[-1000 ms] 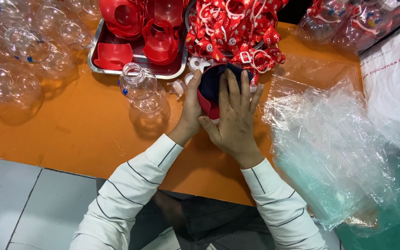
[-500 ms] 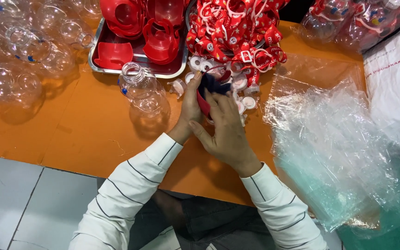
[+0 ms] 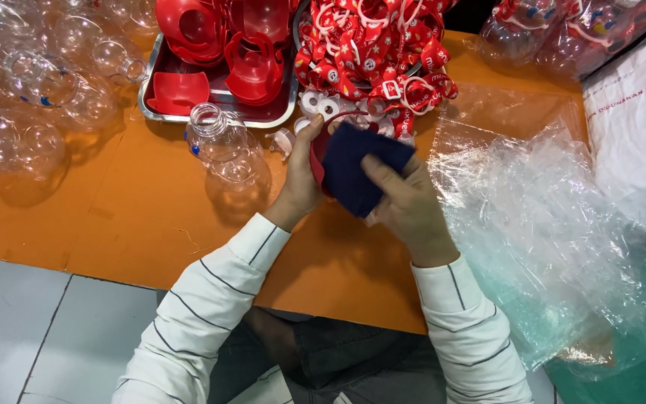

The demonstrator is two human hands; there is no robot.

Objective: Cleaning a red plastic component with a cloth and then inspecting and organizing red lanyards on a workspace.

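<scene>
An orange counter (image 3: 121, 224) carries everything. On it lie a metal tray (image 3: 218, 116) of red plastic parts at the back, 1 clear round bottle (image 3: 226, 150) just in front of the tray, a heap of clear bottles (image 3: 16, 97) at the left, a pile of red straps (image 3: 371, 52), and crumpled clear plastic bags (image 3: 547, 224) at the right.

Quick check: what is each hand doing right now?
Left hand: closed on a red part.
Right hand: closed on a navy cloth, pressing it against the red part.
</scene>
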